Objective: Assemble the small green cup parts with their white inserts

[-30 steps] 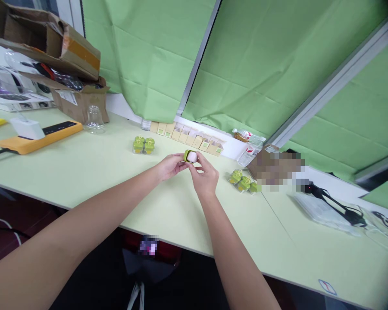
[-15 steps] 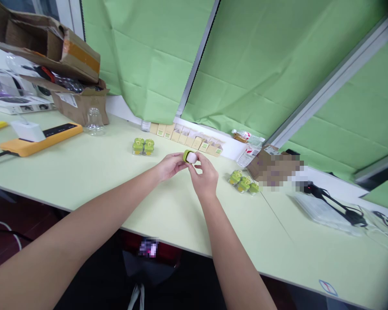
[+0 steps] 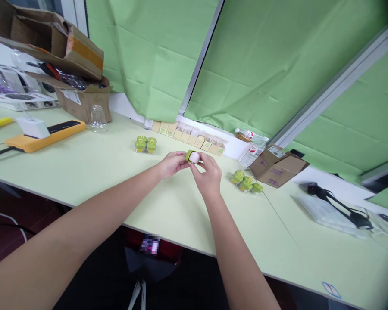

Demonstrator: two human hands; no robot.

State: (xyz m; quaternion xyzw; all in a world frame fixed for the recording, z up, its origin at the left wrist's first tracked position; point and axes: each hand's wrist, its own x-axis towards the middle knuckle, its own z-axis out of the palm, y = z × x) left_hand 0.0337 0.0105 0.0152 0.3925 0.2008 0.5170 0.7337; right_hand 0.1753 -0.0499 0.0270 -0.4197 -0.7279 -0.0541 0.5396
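Note:
Above the middle of the table, my two hands meet at one small object. My left hand [image 3: 173, 165] has its fingers closed round a green cap-like case [image 3: 188, 156]. A pale pinkish-white rounded piece [image 3: 194, 158] sits at the mouth of this case, its inner end hidden. On its other side, my right hand [image 3: 209, 174] pinches it between thumb and fingers. Small green-topped clear containers [image 3: 145, 145] stand in a group beyond my left hand. Another group of green-topped containers [image 3: 246, 182] is to the right of my right hand.
Small cardboard boxes [image 3: 190, 137] line the table's back edge. At left are an orange power strip [image 3: 58, 131], a clear plastic dome [image 3: 97, 119] and stacked cartons [image 3: 80, 103]. Bottles [image 3: 250, 155], an open carton [image 3: 274, 168] and a black device [image 3: 339, 206] lie at right.
The whole view has shifted slightly, so things appear a little further right. Both hands keep their hold on the green case and pale piece, with little visible difference.

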